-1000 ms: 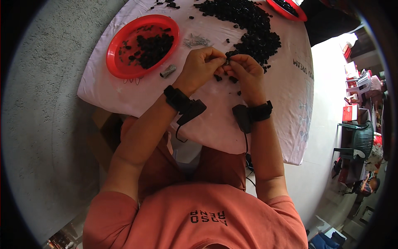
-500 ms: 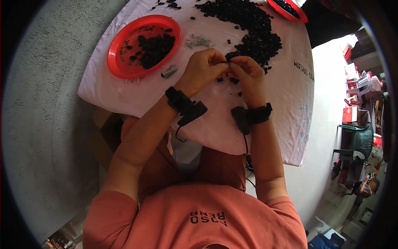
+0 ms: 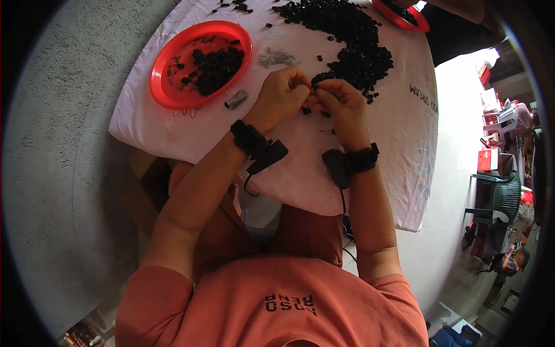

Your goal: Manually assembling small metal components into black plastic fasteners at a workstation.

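My left hand (image 3: 282, 97) and my right hand (image 3: 345, 107) meet fingertip to fingertip over the table. Pinched between them is a small black piece (image 3: 314, 87), mostly covered by the fingers. Just beyond lies a large heap of small black plastic pieces (image 3: 361, 58), and a few loose ones rest beneath my hands. Thin silvery pins (image 3: 276, 57) lie scattered past my left hand. Near my left wrist is a short grey cylinder (image 3: 235, 99). To the left stands a red basin (image 3: 160, 87) holding more black pieces.
A pale pink cloth (image 3: 393, 150) covers the table. At the far right another red basin (image 3: 425, 24) has black pieces in it, with another person's arm (image 3: 459, 7) above. A green chair (image 3: 504, 194) stands on the floor to the right.
My joined fingertips have shifted slightly, with the left thumb bent differently around the small piece. Another person's arm has come into view over the far right basin.
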Demonstrator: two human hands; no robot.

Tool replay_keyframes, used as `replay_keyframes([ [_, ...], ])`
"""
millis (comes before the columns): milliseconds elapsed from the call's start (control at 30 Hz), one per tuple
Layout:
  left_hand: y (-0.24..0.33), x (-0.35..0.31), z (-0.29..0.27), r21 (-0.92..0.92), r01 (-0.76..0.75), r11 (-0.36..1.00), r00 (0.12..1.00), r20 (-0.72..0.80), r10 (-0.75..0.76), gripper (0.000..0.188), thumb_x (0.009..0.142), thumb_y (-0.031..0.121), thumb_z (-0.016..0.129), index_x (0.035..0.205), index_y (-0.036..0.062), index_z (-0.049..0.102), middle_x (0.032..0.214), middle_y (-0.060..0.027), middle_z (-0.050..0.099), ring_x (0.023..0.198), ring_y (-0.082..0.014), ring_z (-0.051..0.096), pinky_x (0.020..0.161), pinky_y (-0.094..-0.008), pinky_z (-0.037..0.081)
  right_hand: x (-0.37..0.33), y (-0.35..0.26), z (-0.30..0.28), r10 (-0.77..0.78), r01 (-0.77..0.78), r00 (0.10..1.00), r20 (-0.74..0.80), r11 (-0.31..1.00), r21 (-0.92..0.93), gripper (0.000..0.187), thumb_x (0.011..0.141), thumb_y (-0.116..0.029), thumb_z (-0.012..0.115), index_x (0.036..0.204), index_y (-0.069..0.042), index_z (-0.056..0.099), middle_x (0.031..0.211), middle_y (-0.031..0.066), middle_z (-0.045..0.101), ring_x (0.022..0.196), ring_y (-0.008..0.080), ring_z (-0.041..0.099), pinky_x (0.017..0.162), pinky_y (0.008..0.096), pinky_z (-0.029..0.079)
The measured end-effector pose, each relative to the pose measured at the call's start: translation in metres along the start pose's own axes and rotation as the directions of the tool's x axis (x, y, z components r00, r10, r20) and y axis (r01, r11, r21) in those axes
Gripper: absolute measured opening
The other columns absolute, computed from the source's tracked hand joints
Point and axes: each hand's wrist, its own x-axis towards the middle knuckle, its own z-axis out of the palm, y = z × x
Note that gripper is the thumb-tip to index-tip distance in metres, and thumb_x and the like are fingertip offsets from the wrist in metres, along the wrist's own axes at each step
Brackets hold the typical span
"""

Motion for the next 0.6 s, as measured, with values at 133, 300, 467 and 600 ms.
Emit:
replay_keyframes([
  [133,0.002,0.0,0.0,-0.032,-0.016,0.999,1.0,0.004,0.016,0.015,0.089,-0.001,0.052,0.1,-0.0014,0.061,0.087,-0.0055,0.065,0.071,-0.0093,0.062,0.065,-0.0239,0.053,-0.001,-0.003,0.0,0.018,-0.018,1.0,-0.011,0.999,0.048,0.014,0.093,-0.002,0.062,0.106,0.002,0.064,0.096,0.0104,0.072,0.085,0.015,0.071,0.073,0.0214,0.055],
  [300,0.01,0.001,-0.006,-0.044,-0.035,0.998,0.999,-0.005,0.035,0.011,0.092,0.001,0.054,0.101,-0.0011,0.061,0.086,-0.0042,0.065,0.071,-0.0078,0.06,0.063,-0.0229,0.051,0.0,-0.001,-0.004,0.007,-0.007,0.999,-0.034,1.0,0.017,0.014,0.093,-0.002,0.063,0.106,0.002,0.065,0.096,0.011,0.072,0.086,0.016,0.072,0.072,0.0216,0.055],
  [467,0.009,0.001,-0.002,0.072,-0.168,0.983,0.985,-0.032,0.171,0.011,0.093,0.001,0.056,0.102,-0.001,0.062,0.086,-0.0039,0.065,0.071,-0.0071,0.06,0.063,-0.0223,0.05,0.001,0.0,-0.002,0.005,-0.005,1.0,-0.007,1.0,-0.01,0.014,0.092,-0.002,0.064,0.105,0.003,0.067,0.096,0.0111,0.072,0.085,0.0163,0.072,0.072,0.0222,0.055],
  [600,0.015,-0.002,0.004,0.102,-0.161,0.982,0.984,-0.065,0.168,0.012,0.093,0.001,0.057,0.103,-0.0012,0.062,0.087,-0.0042,0.066,0.072,-0.0075,0.061,0.063,-0.0224,0.05,0.002,0.002,-0.002,0.021,-0.021,1.0,-0.001,1.0,0.003,0.013,0.091,0.0,0.064,0.104,0.003,0.067,0.096,0.011,0.072,0.085,0.0162,0.071,0.075,0.0234,0.056],
])
